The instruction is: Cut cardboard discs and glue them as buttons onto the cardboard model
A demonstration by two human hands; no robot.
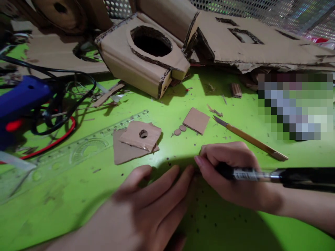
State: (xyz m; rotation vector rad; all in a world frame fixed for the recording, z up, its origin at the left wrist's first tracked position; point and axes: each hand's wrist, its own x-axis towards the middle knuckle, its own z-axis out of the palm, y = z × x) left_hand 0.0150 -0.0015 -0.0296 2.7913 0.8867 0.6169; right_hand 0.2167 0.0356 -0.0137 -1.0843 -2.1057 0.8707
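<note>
My right hand (230,174) is closed around a black pen (246,174) with a barcode label, its back end pointing right. The pen's tip is hidden behind my fingers. My left hand (154,202) lies on the green table with its fingers stretched out, their tips close to my right fingertips. Whether anything small lies under them, I cannot tell. Beyond the hands are a small cardboard square (196,120), two tiny cardboard discs (180,130) and a cardboard piece with a round hole (133,136) resting on another piece. A craft knife (251,137) lies beyond my right hand.
A clear ruler (89,144) lies at left, beside a blue glue gun (23,97) with looping black cable (90,89). A cardboard box with an oval opening (117,61) stands at the back, next to a large cardboard panel (251,52). Scraps dot the table; a blurred patch covers the right.
</note>
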